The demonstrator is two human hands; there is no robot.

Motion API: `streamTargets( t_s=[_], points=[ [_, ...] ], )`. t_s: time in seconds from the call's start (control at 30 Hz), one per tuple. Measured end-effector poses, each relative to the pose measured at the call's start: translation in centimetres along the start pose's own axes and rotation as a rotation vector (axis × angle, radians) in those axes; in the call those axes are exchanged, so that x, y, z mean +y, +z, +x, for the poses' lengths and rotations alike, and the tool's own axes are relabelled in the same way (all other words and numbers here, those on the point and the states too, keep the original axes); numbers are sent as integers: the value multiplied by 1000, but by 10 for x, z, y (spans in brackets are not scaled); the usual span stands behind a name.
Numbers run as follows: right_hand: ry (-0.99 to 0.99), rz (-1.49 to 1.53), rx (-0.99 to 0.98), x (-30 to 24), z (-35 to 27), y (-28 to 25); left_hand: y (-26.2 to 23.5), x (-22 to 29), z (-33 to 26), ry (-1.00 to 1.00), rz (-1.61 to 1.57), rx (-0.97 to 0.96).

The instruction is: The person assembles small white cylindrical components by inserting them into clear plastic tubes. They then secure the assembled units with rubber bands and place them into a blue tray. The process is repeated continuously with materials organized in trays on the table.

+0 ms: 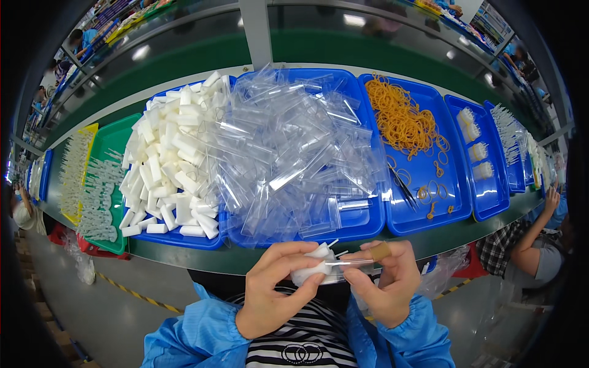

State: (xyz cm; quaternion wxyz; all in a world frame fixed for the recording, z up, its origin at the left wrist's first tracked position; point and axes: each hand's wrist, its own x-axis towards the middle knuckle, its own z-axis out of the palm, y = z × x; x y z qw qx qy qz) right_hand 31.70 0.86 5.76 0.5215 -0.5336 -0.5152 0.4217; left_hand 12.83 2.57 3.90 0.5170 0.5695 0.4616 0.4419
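Just in front of the table edge, my left hand (pixel 270 288) pinches a white piece with thin stems (pixel 310 272) between thumb and fingers. Beside it my right hand (pixel 392 288) is closed on a clear plastic sleeve (pixel 356 262), which lies against the white piece. A brown band (pixel 381 251) wraps one of the right fingers. How far the white piece reaches into the sleeve is hidden by the fingers. Nearest beyond my hands is a pile of clear plastic sleeves (pixel 294 147) in a blue tray (pixel 366 228).
White blocks (pixel 169 153) heap a blue tray at left, beside a green tray (pixel 123 130) of small translucent parts. On the right, a blue tray (pixel 451 211) holds orange rubber bands (pixel 402 116) and dark tweezers (pixel 403 190). Farther right, a narrower tray (pixel 492 208) holds white bundles. Another person (pixel 534 239) sits there.
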Motion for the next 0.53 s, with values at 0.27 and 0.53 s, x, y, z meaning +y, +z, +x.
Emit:
streamTargets(
  t_s=[0.27, 0.53],
  points=[
    [-435, -319, -60, 16, 3, -6, -4, 1, 2, 133, 118, -44],
    [34, -72, -153, 8, 13, -16, -3, -2, -2, 96, 113, -73]
  ],
)
